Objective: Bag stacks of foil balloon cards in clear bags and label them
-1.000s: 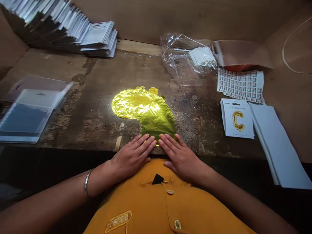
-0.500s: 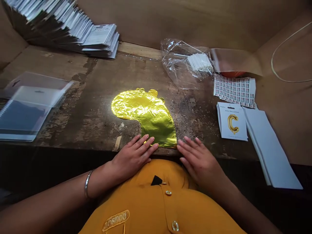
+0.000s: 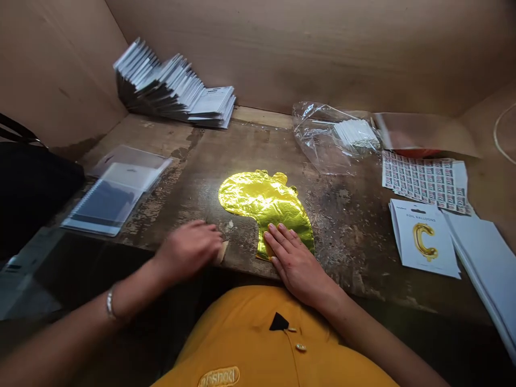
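A shiny gold foil balloon [image 3: 268, 196], folded flat, lies on the worn wooden table with its lower end near the front edge. My right hand [image 3: 296, 260] rests flat on that lower end, fingers stretched out over the foil. Left of the balloon, apart from it, my left hand [image 3: 191, 247] is above the table's front part. Motion blurs its fingers, which look bent, and I cannot make out anything in them.
Clear plastic sleeves [image 3: 116, 196] lie at left, near a black bag [image 3: 36, 193]. White packets [image 3: 173, 88] lean at the back left. At right are a clear bag of white sticks [image 3: 355, 134], sticker sheets [image 3: 425, 180], a balloon card [image 3: 423, 236] and white cards [image 3: 484, 252].
My left hand has left the balloon and moved left. My right hand has come from beside the balloon onto its lower end. The view has shifted left and up.
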Demonstrator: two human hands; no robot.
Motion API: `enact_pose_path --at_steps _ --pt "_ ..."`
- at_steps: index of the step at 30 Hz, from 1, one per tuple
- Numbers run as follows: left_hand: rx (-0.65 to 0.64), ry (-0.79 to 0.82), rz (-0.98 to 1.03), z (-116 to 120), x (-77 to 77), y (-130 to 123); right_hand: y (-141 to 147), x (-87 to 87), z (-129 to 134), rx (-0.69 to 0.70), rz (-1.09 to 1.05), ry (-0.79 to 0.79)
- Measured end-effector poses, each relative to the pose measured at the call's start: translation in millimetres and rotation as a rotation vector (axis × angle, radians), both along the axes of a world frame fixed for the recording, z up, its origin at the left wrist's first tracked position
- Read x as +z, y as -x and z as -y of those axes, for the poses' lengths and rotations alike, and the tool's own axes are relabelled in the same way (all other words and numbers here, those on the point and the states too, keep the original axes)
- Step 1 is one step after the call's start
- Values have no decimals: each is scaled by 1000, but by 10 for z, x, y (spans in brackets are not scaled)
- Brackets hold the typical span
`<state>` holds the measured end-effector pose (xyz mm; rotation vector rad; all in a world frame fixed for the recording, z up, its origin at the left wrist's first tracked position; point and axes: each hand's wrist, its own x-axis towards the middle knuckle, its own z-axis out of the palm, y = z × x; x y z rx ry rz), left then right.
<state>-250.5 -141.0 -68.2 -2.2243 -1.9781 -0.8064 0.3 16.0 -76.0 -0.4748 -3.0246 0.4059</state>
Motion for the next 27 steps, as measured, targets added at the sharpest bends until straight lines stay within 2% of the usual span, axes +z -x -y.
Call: enact_pose_path --at_steps 2,3,4,5,8,11,14,18,22,24,25,27 --pt "382 50 172 -179 142 349 -5 11 4 2 2 -3" --pt "505 74 222 -336 198 472 -1 15 6 0 5 -8" --pt "573 119 257 -525 240 554 4 16 6 -3 8 -13" --pt "605 208 289 -732 267 596 9 15 6 -4 13 -18" --pt "566 472 256 -1300 291 552 15 6 9 -7 12 -20" --pt "571 577 254 -1600 297 465 10 1 15 -10 11 -24" --pt "559 632 345 -1648 322 476 3 9 14 -7 11 -28" --pt "487 670 541 -1552 345 508 5 10 15 -11 -3 -11" --pt "423 622 940 -1475 415 449 13 7 41 -2 -2 -4" --pt "412 522 1065 -1453 574 389 -5 73 18 8 -48 -11" --pt "409 416 1017 -1436 699 345 -26 140 -16 8 -96 -19" --pt "387 105 688 -1374 1013 221 -88 340 -135 -23 -241 -54"
